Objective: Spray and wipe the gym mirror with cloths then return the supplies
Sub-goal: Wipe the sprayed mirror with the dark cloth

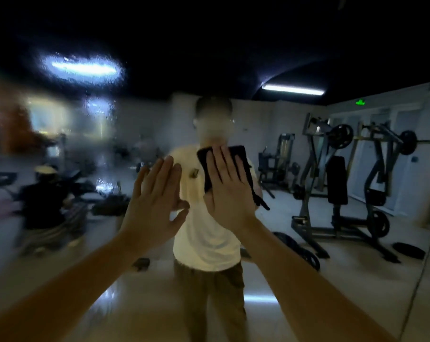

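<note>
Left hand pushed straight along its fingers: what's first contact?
The mirror: fingers of the left hand almost meet their reflection, though the gap is unclear. The dark cloth under the right hand lies off that line.

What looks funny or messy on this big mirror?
The left part of the mirror looks smeared and speckled with droplets, so the reflections there are blurry, while the weight machines on the right show sharply. The right hand presses a dark cloth flat on the glass near the middle.
</note>
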A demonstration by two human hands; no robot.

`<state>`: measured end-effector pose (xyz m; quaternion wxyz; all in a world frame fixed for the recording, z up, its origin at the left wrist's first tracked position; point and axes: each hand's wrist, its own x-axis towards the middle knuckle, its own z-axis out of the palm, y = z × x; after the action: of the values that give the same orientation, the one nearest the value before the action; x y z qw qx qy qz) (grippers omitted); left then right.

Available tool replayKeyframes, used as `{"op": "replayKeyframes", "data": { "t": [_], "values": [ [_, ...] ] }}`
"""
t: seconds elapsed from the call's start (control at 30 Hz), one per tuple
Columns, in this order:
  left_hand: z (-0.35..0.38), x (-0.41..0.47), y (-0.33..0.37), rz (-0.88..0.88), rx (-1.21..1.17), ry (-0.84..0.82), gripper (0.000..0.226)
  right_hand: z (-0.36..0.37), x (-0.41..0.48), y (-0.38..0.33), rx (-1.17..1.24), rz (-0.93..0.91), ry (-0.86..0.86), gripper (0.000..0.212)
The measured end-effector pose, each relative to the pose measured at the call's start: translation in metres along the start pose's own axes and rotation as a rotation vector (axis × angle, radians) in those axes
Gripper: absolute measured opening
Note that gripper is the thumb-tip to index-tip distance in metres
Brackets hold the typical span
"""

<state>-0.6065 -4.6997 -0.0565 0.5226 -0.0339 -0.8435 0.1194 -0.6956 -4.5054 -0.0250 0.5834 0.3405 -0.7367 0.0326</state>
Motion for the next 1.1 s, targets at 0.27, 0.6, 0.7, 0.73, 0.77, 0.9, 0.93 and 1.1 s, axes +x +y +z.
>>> {"op": "replayKeyframes", "data": {
  "t": [0.27,0.6,0.7,0.73,0.77,0.9,0.93,1.1],
  "values": [
    [-0.021,0.087,-0.015,0.028,0.037,0.109,0.084,-0.039,0.016,0.106,-0.189,0.059,-0.049,0.074],
    [-0.016,0.150,-0.049,0.016,0.078,0.247,0.085,-0.051,0.079,0.144,-0.155,0.670,0.182,0.077],
    [-0.014,0.150,-0.050,0.029,0.073,0.285,0.084,-0.048,0.113,0.104,-0.167,0.614,0.184,0.078],
    [-0.014,0.150,-0.050,0.030,0.072,0.292,0.084,-0.048,0.124,0.090,-0.185,0.572,0.161,0.079],
    [-0.014,0.151,-0.050,0.033,0.071,0.292,0.084,-0.047,0.134,0.077,-0.203,0.529,0.142,0.080],
    [-0.013,0.150,-0.050,0.044,0.061,0.299,0.085,-0.041,0.154,0.038,-0.228,0.308,0.090,0.077],
    [-0.013,0.150,-0.050,0.046,0.058,0.304,0.085,-0.040,0.152,0.038,-0.234,0.218,0.067,0.076],
    [-0.013,0.149,-0.051,0.061,0.060,0.327,0.083,-0.051,0.128,0.097,-0.373,-0.176,-0.021,0.075]
  ]
}}
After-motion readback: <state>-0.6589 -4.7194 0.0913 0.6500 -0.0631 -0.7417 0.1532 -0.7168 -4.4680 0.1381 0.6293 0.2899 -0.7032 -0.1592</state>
